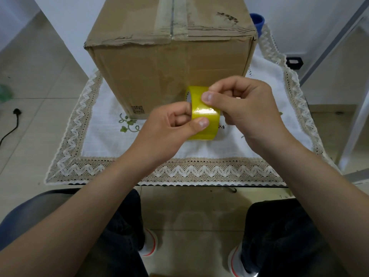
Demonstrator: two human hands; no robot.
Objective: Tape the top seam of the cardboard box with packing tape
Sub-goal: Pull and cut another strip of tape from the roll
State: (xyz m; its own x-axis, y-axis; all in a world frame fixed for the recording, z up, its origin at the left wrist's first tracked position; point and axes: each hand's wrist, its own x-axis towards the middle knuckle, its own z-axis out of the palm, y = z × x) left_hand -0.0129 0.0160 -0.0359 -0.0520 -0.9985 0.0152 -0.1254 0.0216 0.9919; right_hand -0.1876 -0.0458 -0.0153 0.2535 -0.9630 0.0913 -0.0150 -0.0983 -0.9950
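Nearest the camera are the person's knees in dark trousers and two white shoes with red trim on a tiled floor, with the blue edge of a seat at the near left. Both bare forearms reach forward over the near border of a white tablecloth edged in beige zigzag lace and stitched with green leaves. Above the cloth, the left hand grips a roll of yellow packing tape, thumb pressed on the outer face and fingers curled round the roll's left side. The right hand closes on the roll from the right, its thumb tip laid on the upper part of the tape face and its fingers bent over the top; whether a loose end is pinched there cannot be told. The roll is held upright on edge, just in front of the near wall of the cardboard box. The box stands on the cloth, beyond the hands, with a small printed code at its lower left corner. Its top seam runs away from the viewer under worn, glossy tape, and the flap edges look torn. Behind the box's right corner a blue object peeks out; a small black object lies at the far right, and a black cable trails on the floor at left.
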